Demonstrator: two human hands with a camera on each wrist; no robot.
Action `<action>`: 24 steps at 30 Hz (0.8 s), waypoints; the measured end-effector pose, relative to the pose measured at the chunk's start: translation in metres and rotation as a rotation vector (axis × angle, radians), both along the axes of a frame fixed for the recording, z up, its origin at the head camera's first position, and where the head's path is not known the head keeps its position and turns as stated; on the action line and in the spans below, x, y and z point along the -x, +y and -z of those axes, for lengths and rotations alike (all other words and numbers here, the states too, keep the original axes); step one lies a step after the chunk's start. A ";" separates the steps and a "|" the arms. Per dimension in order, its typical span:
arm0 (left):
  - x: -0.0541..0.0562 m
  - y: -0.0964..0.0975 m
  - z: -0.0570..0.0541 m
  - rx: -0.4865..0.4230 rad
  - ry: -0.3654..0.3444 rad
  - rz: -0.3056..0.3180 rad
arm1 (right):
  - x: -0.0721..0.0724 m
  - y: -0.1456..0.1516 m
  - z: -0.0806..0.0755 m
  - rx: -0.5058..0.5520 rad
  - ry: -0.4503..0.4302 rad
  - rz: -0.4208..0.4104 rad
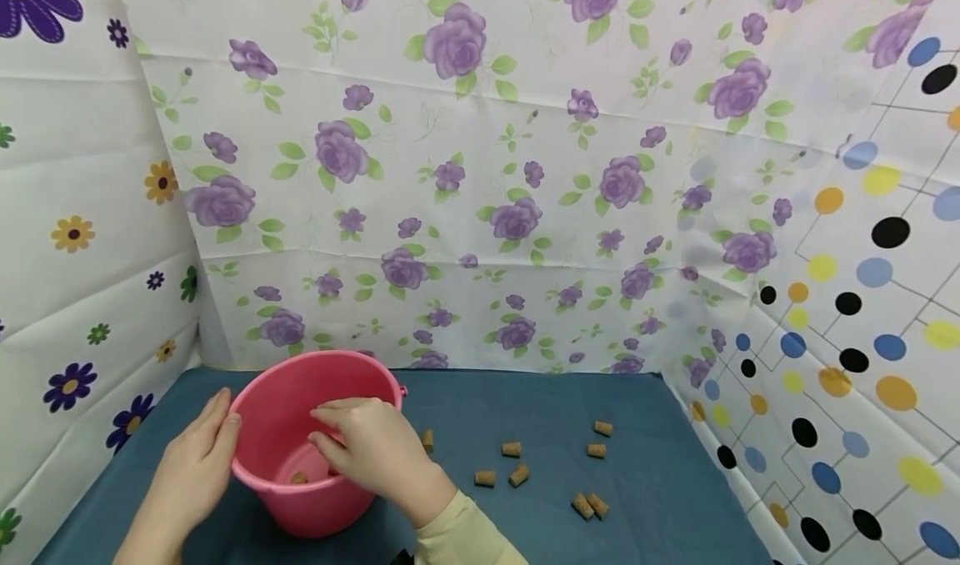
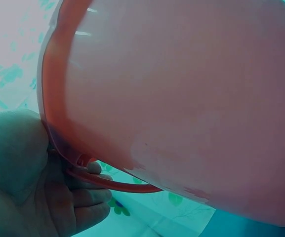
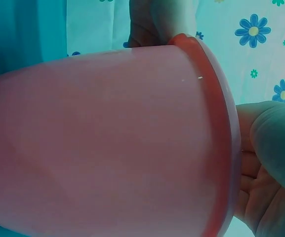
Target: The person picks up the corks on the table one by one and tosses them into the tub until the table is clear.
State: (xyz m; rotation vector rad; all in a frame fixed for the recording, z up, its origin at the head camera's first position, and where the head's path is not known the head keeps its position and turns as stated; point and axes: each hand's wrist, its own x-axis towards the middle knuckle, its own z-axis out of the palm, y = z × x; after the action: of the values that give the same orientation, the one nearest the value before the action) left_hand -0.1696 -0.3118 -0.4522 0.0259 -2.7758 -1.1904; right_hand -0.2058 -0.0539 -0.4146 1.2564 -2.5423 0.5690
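A pink bucket (image 1: 315,507) stands on the blue cloth, its mouth tilted toward the head view. My left hand (image 1: 191,461) holds its left rim, the thumb at the edge and the fingers outside, beside the bucket's handle (image 2: 117,185). My right hand (image 1: 375,444) reaches over the near right rim into the bucket. Its thumb and forefinger are apart, with nothing visible between them; its other fingers are partly hidden. One cork (image 1: 298,478) lies on the bucket's bottom. In the right wrist view the bucket wall covers most of the right hand's fingers (image 3: 248,163).
Several corks lie scattered right of the bucket, among them a cork (image 1: 485,478), a close pair with one cork (image 1: 582,506) in front, and a cork (image 1: 603,427) farther back. One cork (image 1: 427,440) stands near the bucket. Patterned cloth walls (image 1: 465,298) enclose the blue cloth (image 1: 675,498).
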 end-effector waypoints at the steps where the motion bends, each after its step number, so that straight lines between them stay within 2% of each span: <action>1: 0.000 0.000 0.000 0.002 0.002 0.000 | 0.000 0.000 0.000 0.004 0.005 -0.001; 5: 0.000 -0.001 -0.001 0.005 -0.001 0.001 | 0.002 0.002 0.002 0.031 0.013 -0.009; 18: 0.000 0.000 -0.001 0.019 -0.006 -0.003 | -0.004 0.003 0.003 0.101 -0.042 -0.015; 24: -0.001 0.001 -0.001 0.024 0.001 -0.005 | -0.007 0.006 0.004 0.163 -0.096 -0.039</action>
State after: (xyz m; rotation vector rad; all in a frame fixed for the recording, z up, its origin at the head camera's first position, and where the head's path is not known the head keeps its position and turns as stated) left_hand -0.1689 -0.3108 -0.4516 0.0308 -2.7872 -1.1559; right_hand -0.1985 -0.0476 -0.4190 1.2509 -2.4931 0.8459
